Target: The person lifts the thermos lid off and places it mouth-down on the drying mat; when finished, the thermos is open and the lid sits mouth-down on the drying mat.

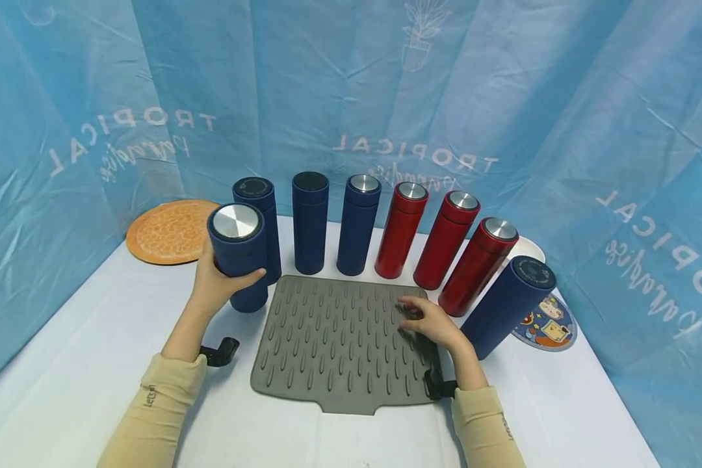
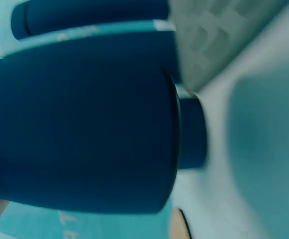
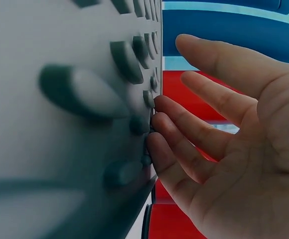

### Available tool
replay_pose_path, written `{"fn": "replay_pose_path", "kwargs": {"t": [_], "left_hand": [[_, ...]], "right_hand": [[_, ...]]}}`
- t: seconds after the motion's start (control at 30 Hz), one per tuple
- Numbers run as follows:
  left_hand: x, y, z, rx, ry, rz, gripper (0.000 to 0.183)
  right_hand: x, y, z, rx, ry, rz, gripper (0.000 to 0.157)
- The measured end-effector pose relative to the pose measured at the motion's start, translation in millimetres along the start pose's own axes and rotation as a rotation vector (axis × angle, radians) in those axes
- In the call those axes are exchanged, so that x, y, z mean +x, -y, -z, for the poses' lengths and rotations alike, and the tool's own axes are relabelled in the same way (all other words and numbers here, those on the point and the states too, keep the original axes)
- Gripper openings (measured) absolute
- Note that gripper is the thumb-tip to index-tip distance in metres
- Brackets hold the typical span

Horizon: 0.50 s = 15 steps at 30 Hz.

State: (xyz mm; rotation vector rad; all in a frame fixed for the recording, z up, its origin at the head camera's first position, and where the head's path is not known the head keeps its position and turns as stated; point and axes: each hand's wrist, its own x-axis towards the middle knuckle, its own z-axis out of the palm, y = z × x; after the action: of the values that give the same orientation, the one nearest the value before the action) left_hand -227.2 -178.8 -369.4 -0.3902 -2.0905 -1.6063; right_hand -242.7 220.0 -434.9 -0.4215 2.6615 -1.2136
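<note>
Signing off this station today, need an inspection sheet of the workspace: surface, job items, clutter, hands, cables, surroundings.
Surface: white table, ribbed gray mat lying on it.
Job's things: held blue flask; four other blue flasks and three red flasks standing behind and beside the mat.
Clutter: orange round mat at left; patterned mat at right; white item mostly hidden behind the flasks.
Hands: left hand grips a blue flask; right hand at the gray mat's right side, holding nothing.
Cables: nothing seen.
Surroundings: blue curtain with printed white lettering.
</note>
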Motion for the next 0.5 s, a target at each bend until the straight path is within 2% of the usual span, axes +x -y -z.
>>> {"fn": "replay_pose_path", "kwargs": {"t": [0.27,0.37,0.5], "left_hand": [[1.2,-17.0,-36.4,0.132,0.099,-0.096,0.087],[0.4,-20.1,-49.0,0.23,0.146,-0.147,0.087],[-0.1,-21.5,-61.8,0.373,0.188,-0.253,0.087]], "right_hand": [[-2,4,-0.6,0.022,-0.002,0.012,0.05],[-3,13,2.2,0.044,-0.01,0.054,0.05],[-7,32,8.9,0.052,-0.036,0.109,0.051]]}}
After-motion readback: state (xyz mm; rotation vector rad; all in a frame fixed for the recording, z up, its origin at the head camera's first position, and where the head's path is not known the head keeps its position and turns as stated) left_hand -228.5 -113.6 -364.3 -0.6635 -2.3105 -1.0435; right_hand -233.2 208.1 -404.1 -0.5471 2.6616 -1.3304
